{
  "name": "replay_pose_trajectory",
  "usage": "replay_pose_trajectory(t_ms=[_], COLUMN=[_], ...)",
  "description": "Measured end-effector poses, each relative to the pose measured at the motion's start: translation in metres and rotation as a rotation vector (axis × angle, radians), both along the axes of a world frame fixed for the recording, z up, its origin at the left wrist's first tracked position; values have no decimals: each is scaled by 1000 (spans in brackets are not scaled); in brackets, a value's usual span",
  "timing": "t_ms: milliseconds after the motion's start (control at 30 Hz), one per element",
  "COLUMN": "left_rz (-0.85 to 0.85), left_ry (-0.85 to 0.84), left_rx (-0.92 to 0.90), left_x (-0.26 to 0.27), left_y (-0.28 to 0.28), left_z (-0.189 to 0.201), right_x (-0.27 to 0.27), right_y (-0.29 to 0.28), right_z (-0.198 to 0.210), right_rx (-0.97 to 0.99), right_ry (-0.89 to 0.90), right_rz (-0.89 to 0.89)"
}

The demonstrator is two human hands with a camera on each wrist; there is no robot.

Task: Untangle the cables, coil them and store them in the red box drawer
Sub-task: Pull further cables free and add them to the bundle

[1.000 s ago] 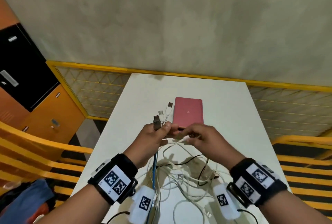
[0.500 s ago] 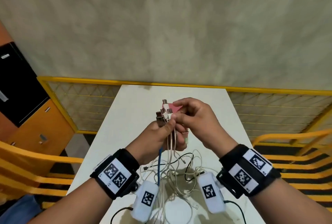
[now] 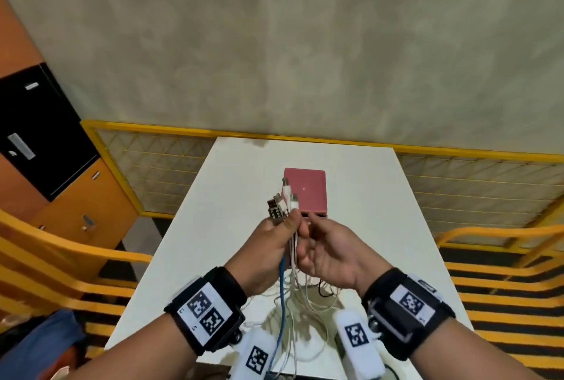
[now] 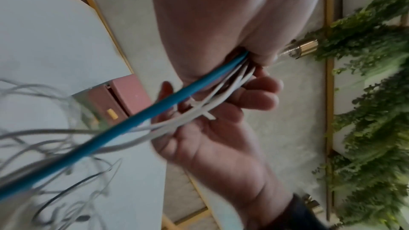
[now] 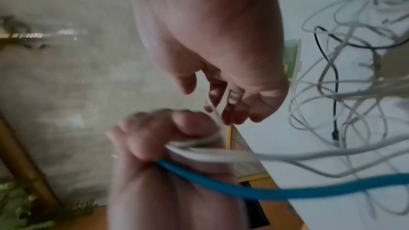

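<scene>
My left hand (image 3: 288, 222) is raised above the table and grips a bundle of cable ends. Several USB plugs (image 3: 282, 199) stick up out of its fist. A blue cable (image 3: 282, 288) and white cables (image 3: 294, 257) hang from it down to the tangle of cables (image 3: 308, 303) on the white table (image 3: 213, 227). Right beside it, my right hand (image 3: 308, 228) curls its fingers (image 4: 254, 95) round the white cables (image 4: 199, 113) just under the left fist (image 5: 166, 134). The red box (image 3: 305, 190) lies shut behind the hands.
A yellow mesh railing (image 3: 152, 166) borders the table at the back and on both sides. Orange and black cabinets (image 3: 45, 150) stand at the left. Green plants (image 4: 376, 93) hang on a wall.
My left hand has lifted the plug bundle off the table. My right hand went from on top of the plugs down to the white cables below the left fist.
</scene>
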State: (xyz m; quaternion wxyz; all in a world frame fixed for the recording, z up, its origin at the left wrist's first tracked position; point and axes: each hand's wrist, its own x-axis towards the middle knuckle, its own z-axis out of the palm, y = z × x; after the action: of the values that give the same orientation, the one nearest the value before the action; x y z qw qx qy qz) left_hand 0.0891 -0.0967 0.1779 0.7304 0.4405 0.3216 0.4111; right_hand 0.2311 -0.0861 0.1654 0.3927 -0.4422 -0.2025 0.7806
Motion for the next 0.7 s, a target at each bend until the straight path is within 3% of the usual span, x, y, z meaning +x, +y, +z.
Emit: replay_pose_trajectory(t_ms=[200,367,467,500,567,633,700], left_rz=[-85,-433,-662,-677,-571,-307,10], left_ry=[95,385,638,650,507,314,281], left_rx=[-225,-265,-180,-152,-90,-5,67], left_x=[-34,-78,-95,-96,-89,-67,-38], left_y=[-22,-40,-47,-48,-44,-35,-19], left_z=[-33,-45,-35,-30,-18,-4,12], right_x=[23,36,45,47,45,36,22], right_y=[22,38,41,40,35,28,20], right_z=[6,9,7,5,0,-4,-6], right_rx=[-19,-54,-55,-57,-44,0,45], right_ry=[26,84,107,106,77,52,54], right_rz=[-144,-292,-387,-404,-382,-298,-199])
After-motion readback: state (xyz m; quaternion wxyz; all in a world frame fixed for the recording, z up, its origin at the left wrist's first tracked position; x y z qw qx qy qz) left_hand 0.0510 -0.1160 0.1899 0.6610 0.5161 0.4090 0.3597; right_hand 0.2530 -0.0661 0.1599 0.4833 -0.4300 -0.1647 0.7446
